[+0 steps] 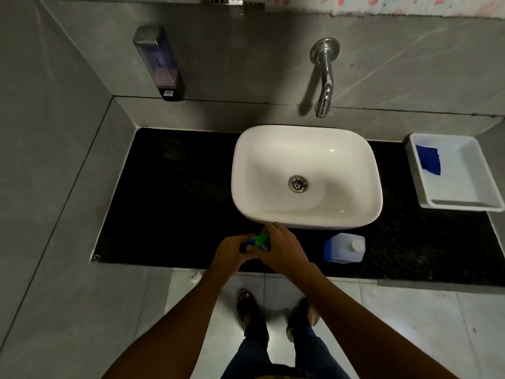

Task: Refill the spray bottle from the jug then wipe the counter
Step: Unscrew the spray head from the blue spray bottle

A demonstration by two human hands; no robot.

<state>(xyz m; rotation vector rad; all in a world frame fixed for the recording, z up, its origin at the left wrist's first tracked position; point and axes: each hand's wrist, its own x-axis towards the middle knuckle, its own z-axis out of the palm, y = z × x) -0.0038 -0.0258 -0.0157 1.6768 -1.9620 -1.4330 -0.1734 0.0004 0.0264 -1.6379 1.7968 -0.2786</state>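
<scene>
The spray bottle (259,241), with a green and blue top, is at the front edge of the black counter (175,203), just in front of the basin. My left hand (232,253) grips it from the left and my right hand (281,250) closes over its green head from the right. Most of the bottle is hidden by both hands. The jug (345,248), translucent white with a blue label and a white cap, stands capped on the counter just right of my right hand. A blue cloth (430,160) lies in a white tray (461,206) at the far right.
A white basin (306,214) fills the counter's middle, under a wall tap (325,77). A soap dispenser (158,61) hangs on the back wall at left. Grey tiled walls close the counter on the left and back. My feet stand on pale floor tiles below.
</scene>
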